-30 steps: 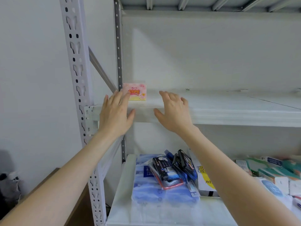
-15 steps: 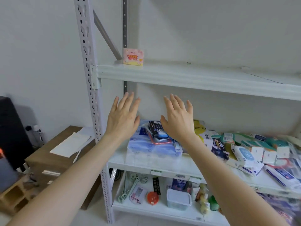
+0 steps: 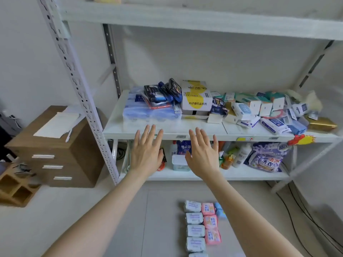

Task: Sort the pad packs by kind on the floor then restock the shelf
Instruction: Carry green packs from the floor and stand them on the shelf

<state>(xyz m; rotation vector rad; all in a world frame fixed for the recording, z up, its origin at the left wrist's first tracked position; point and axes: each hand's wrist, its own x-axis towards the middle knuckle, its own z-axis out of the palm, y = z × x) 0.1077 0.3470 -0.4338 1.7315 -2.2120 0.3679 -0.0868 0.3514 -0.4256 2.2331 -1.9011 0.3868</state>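
Restocking: left hand [image 3: 146, 154] and right hand [image 3: 203, 156], both empty and spread, hover before the shelf [image 3: 115, 127]; best gather one row of pad packs [image 3: 194, 218] from the floor [image 3: 163, 219] at a time, kinds unmixed.

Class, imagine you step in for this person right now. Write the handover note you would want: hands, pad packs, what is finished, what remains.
Left hand: open, empty, fingers spread, raised in front of the shelf unit.
Right hand: the same, beside it.
Pad packs: all on the floor, with a column of white packs, a column of pink packs close on its right, and blue packs right of the pink.
Done: sorting by kind looks finished.
Left: restock the shelf kind by kind; no pack is in hand yet.
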